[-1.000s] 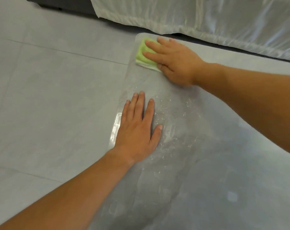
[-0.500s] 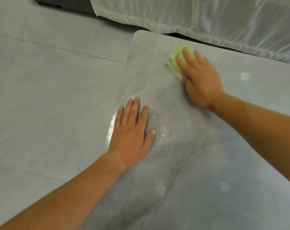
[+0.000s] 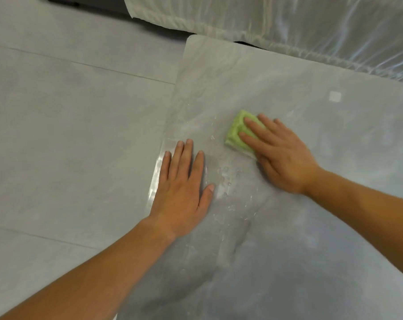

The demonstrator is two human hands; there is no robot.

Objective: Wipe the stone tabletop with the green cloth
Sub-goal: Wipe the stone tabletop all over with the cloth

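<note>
Right hand (image 3: 281,158) flat, fingers together, pressing the green cloth (image 3: 238,132) onto the stone tabletop (image 3: 334,158); cloth folded small, its left part showing past the fingertips, the rest under the palm; no pinch on it, only downward pressure. Cloth sits left of centre on the slab, toward the far half, near the left hand (image 3: 183,185) but apart from it. Left hand spread flat, fingers slightly apart, holding nothing, resting on the slab's left edge, likely as a brace.

Water droplets (image 3: 225,179) scattered between the two hands and trailing nearward; a wet sheen along the left edge beside the left hand. Far left corner looks dull and streaked, which suggests a pass there; judgement only. Near part of the slab lies in shadow, wetness hard to read. Right part shows faint smears and a pale square glint.

Judged state: wiping under way, early to middle; droplet patch unwiped; near and right areas probably left to do. Plastic sheeting (image 3: 288,19) hangs beyond the far edge; tiled floor (image 3: 69,135) to the left.
</note>
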